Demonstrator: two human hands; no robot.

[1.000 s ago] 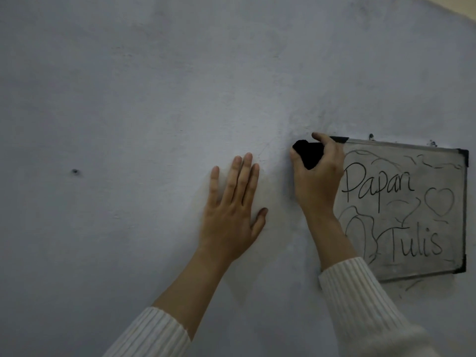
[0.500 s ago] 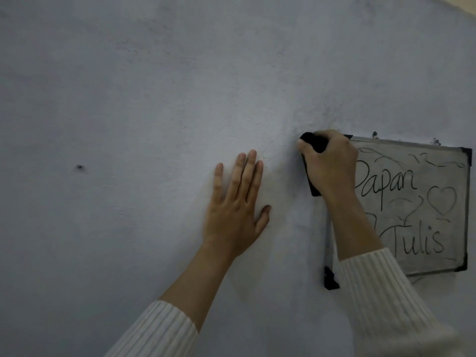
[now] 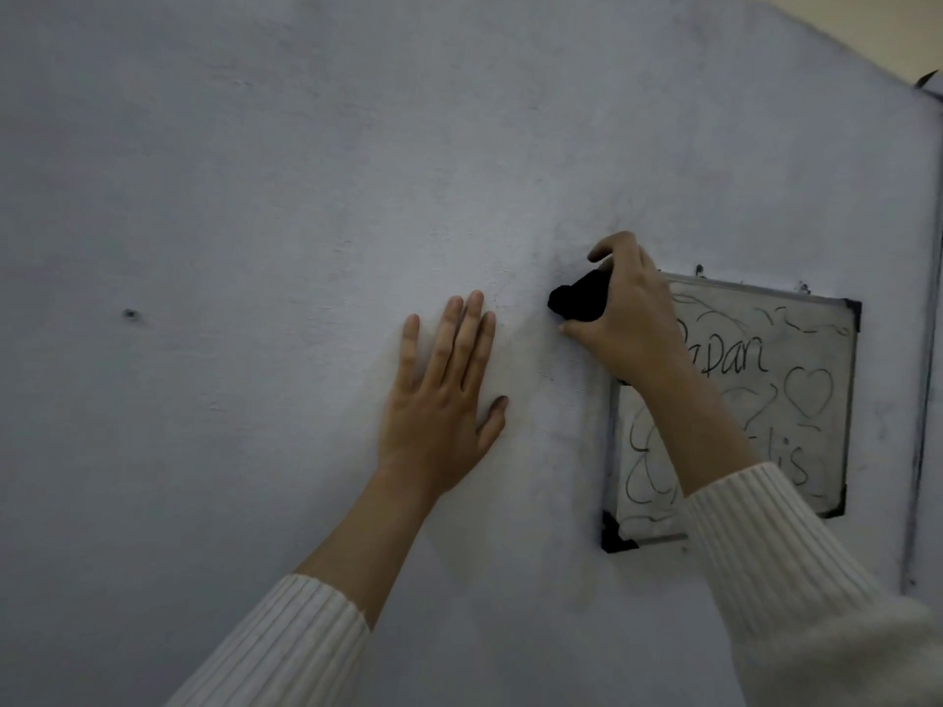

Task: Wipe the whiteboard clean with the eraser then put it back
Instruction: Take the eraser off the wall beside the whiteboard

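The right hand (image 3: 627,318) grasped the eraser (image 3: 579,301), fingers curled over its top and thumb beneath it; the black eraser jutted left from the hand and lay against the wall (image 3: 255,196), just beside the upper left corner of the board (image 3: 837,359), which the hand itself covered; whether the eraser touched the frame could not be told. The left hand (image 3: 439,400) lay flat on the wall, released, fingers straight and close together, thumb spread to the right; it held nothing and sat left of the eraser, near but apart from it. The board hung on the wall at the right, metal-framed, with a black cap (image 3: 617,538) at its lower left corner; it bore marker writing, "apan" (image 3: 735,359) legible above and "lis" below, the rest hidden by the right forearm; a heart (image 3: 809,392) was drawn at its right, loops and scribbles elsewhere. Both arms wore ribbed cream sleeves (image 3: 286,650); a small dark spot (image 3: 131,313) marked the wall far to the left; a dark vertical line (image 3: 923,400) ran down right of the board.
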